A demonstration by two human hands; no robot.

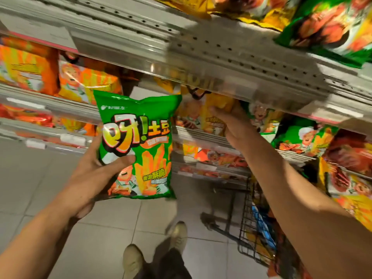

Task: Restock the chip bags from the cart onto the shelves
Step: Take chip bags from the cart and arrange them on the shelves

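Shelving in pale perforated metal runs across the top and middle of the view, its tiers tilted by the wide lens and blurred. Orange bags stand in a row on the tier at the left, and green bags with more orange and yellow ones crowd the tier at the right edge. A large green-and-orange pack overhangs the front edge of the highest shelf at the upper right corner.

Grey floor tiles fill the lower left, with two tan shoes on them near the bottom edge. A dark wire cart stands at the lower right beside the shelving's foot, holding packs whose details are too blurred to read.

The green chip bag is upright in mid-air in front of the shelving, clear of every tier, its front printed with fries and large yellow lettering. The left hand has a closed grip on it, thumb across the face and fingers behind its left edge.

The right hand reaches under the front edge of the upper tier, touching a yellow bag standing on the shelf there; whether that grip closes on it or only presses, I cannot tell.
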